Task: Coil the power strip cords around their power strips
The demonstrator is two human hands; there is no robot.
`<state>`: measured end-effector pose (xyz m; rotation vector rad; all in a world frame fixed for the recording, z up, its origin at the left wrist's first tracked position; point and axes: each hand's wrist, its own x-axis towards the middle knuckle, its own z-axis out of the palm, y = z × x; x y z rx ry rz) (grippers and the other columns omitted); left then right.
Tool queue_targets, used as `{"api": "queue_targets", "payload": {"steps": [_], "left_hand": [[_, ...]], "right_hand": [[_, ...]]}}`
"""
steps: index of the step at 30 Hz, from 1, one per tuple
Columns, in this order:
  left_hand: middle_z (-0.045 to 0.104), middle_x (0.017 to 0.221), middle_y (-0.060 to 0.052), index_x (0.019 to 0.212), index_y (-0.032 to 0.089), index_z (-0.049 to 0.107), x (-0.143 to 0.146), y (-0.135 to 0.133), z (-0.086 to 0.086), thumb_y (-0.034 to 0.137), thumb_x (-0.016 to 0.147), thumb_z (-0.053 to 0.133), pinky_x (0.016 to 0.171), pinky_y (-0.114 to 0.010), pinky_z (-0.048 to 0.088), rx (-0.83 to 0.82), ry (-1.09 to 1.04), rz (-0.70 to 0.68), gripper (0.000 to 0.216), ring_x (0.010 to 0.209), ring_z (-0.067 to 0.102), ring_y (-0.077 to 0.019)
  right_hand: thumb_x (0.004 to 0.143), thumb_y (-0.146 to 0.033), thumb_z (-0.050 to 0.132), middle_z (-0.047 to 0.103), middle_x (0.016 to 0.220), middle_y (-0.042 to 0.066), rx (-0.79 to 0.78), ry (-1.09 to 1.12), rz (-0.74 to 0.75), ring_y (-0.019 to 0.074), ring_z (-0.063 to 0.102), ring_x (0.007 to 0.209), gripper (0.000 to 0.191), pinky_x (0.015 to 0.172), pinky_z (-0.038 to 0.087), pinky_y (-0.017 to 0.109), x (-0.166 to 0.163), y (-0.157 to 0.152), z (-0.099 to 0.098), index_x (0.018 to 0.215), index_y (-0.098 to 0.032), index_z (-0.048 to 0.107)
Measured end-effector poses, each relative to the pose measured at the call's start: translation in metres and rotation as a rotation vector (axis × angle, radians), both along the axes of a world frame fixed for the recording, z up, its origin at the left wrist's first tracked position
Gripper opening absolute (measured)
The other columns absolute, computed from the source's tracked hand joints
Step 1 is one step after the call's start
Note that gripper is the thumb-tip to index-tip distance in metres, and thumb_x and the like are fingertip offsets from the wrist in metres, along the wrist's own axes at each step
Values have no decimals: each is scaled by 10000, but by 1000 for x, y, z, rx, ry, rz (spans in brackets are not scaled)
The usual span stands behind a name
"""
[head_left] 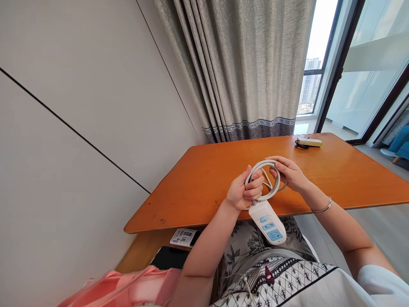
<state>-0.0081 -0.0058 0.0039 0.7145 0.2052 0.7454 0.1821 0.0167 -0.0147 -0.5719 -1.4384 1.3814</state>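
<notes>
White cord is sitting wound into a cable coil between both hands. The left hand is clenching the coil's near-left side, with its fingers curling through the ring. The right hand is grasping the far-right edge between thumb and fingertips. Both are holding the coil upright just above the near edge of the worktop, an orange wooden top. A white power strip with pale blue sockets is hanging from the coil just below the left hand, tilting down over the person's patterned lap. A silver bangle is circling the right wrist. Well apart, at the far right of the worktop, a second yellowish strip is lying flat with a dark cord beside it. Beyond it a grey curtain is hanging beside a window. Under the worktop's near-left edge, a black phone and a printed card are resting on a lower wooden surface, and pink cloth is bunching nearest the camera.
</notes>
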Motion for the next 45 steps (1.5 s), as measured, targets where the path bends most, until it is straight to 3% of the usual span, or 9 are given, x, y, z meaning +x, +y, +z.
{"api": "queue_targets", "payload": {"steps": [5,9,12,15,22,26,36,41,45], "left_hand": [[283,459,94,661,200,321,2,-2,3,406,1042,344,314,-113,208,-11,-74,110,434,300,140,-27],[638,640,-26,649,197,313,1,-4,10,428,1025,399,349,-137,344,20,-52,240,450,351,413,-47],[716,1188,-126,632,186,334,-4,-5,15,453,1018,397,568,-219,565,93,-55,347,474,728,712,-138],[594,1432,-72,630,182,391,-12,-4,20,454,1013,396,868,-350,609,190,-101,496,470,1210,648,-243],[563,1472,-48,663,195,461,-32,9,22,483,993,444,988,-396,576,334,-164,748,438,1439,439,-270],[595,1440,-39,664,193,488,-34,13,19,489,978,484,935,-352,601,354,-165,799,431,1382,513,-267],[456,1559,-56,636,172,514,-16,13,4,606,794,709,990,-410,569,555,8,697,502,1366,514,-357],[385,1599,-98,708,162,514,-10,8,-6,588,884,610,998,-386,534,682,163,566,470,1199,655,-295],[580,1412,-153,753,177,482,-6,3,-9,618,922,520,713,-305,570,765,263,472,473,777,725,-162]], "right_hand": [[865,-671,582,587,687,-25,10,-15,-10,60,316,431,534,405,220,230,-6,4,-16,1092,-187,573],[924,-632,520,603,774,-12,28,-128,13,73,398,467,482,459,339,245,-9,2,-32,1143,-204,549],[951,-533,545,565,782,-12,77,-307,31,114,521,631,367,606,466,264,-6,1,-45,1119,-207,569],[979,-421,518,584,860,6,111,-498,1,143,555,767,364,730,506,302,3,0,-61,1277,-214,531],[985,-370,464,564,857,13,372,-414,-617,158,549,748,323,690,494,304,28,-5,-87,1274,-233,511],[986,-340,482,610,857,46,588,-418,-904,165,574,732,235,669,484,300,40,-9,-65,1118,-219,634],[989,-221,470,630,760,34,1021,-1198,-431,100,527,564,289,534,364,234,17,-58,3,1139,-169,711],[984,-145,413,616,783,34,1159,-1156,-266,102,549,608,308,522,372,224,-1,-70,24,1156,-148,670],[1018,-187,406,617,860,52,1153,-987,-214,121,615,737,277,598,461,225,-7,-69,35,1118,-159,663]]}}
